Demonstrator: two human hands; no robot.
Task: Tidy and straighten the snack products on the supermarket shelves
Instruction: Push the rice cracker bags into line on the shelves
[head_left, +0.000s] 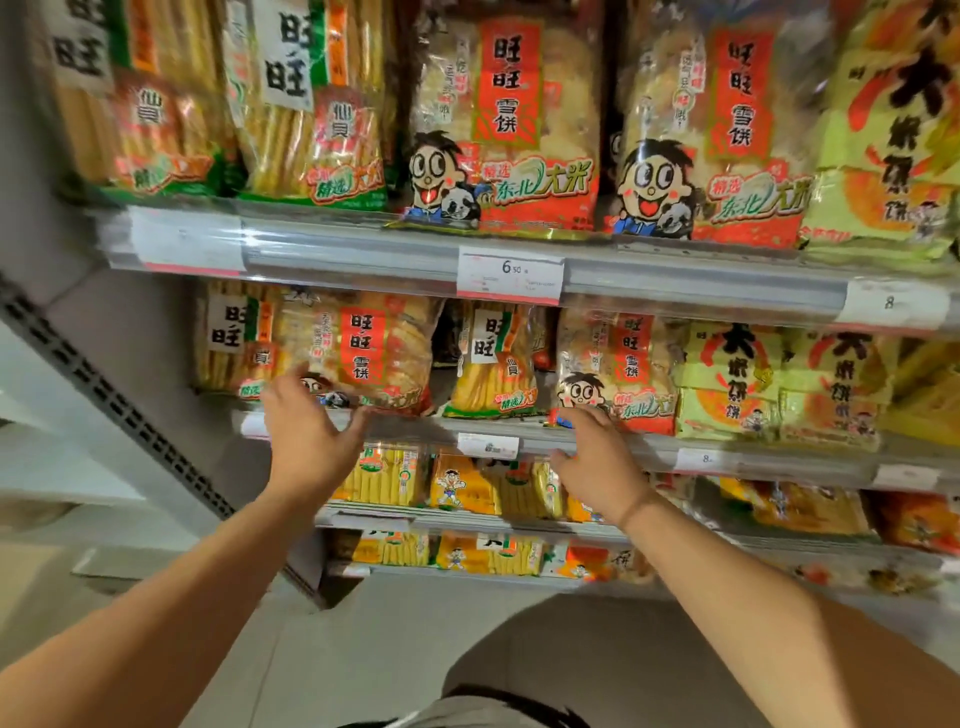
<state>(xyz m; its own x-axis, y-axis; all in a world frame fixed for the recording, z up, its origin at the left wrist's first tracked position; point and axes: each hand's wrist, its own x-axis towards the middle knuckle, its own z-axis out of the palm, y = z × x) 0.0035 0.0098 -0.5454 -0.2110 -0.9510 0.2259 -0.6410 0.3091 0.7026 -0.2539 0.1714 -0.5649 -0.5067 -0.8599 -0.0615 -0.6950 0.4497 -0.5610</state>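
So the person is standing right up against a supermarket snack shelf (519, 441), both bare arms reaching up toward the second row. The left hand (306, 421) is at about 8 o'clock in the view, fingers spread and relaxed, not gripping anything; the fingertips sit against the lower edge of a tilted red-label rice cracker bag (363, 353) that leans over to the left onto a green-label senbei bag (234, 343) at 9 o'clock. The right hand (597, 457) is close to the centre, a bit toward 5 o'clock, also released with loose fingers, its fingertips at the bottom corner of another red-label bag with the cartoon boy (618, 379); whether it actually touches the bag or just the shelf lip is hard to tell.

Between the two hands a smaller green senbei pack (493, 364) stands upright. Off at 3 o'clock there are yellow-green rice cake bags (732, 384) lined up side by side. The top shelf at 12 o'clock carries bigger versions: two green ones on the left, two red cartoon bags (509, 119) in the middle. A price tag reading 6.50 (510, 275) hangs on that shelf's rail. Lower shelves hold yellow packs (384, 473), a bit blurry.
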